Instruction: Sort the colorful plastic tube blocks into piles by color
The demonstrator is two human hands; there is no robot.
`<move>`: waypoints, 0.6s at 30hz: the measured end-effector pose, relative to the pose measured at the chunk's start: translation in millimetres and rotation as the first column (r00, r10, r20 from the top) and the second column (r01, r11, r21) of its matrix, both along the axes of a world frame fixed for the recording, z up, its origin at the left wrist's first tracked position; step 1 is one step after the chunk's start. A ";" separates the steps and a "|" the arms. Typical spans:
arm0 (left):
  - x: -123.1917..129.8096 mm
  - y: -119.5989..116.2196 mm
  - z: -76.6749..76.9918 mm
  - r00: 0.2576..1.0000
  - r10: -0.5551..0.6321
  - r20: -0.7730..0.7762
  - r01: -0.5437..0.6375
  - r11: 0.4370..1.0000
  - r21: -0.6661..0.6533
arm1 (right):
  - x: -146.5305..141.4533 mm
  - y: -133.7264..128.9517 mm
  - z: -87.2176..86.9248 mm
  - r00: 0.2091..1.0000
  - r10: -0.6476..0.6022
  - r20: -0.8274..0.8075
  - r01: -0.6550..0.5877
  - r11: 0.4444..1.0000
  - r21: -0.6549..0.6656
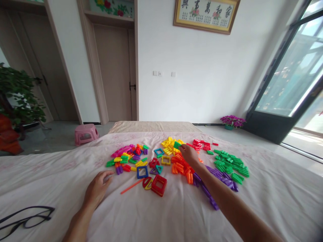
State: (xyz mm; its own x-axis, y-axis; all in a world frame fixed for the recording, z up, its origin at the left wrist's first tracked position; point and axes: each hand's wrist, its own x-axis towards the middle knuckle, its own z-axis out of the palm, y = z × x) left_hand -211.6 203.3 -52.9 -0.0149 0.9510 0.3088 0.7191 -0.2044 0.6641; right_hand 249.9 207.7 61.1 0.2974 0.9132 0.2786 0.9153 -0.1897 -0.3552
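My right hand reaches over the middle of the cloth, its fingers closed on a green plastic block. Beneath and around it lie a heap of yellow blocks and a heap of orange blocks. My left hand rests on the cloth at the left, fingers loosely bent and apart, holding nothing. Nearest to it is a mixed-colour heap of blocks. Right of that hand are a blue square frame, a stack of red square frames and an orange stick.
Green blocks, purple blocks and red blocks form heaps at the right and back. Black eyeglasses lie front left on the pale cloth. A pink stool stands beyond the left edge.
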 end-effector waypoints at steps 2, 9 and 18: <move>0.6 -1.0 1.7 1.000 0.009 -0.010 -0.009 1.000 -0.002 | 50.9 -7.1 1.5 0.992 -0.123 0.030 0.124 0.992 -0.023; 0.1 -1.9 1.5 0.999 0.015 -0.028 -0.015 1.000 -0.009 | 190.5 -37.8 -5.6 0.867 -0.493 0.065 0.497 0.853 -0.157; -0.4 0.2 -2.3 1.000 0.012 -0.013 -0.012 1.000 -0.003 | 120.2 -17.8 -11.3 0.967 -0.244 0.072 0.241 0.969 0.052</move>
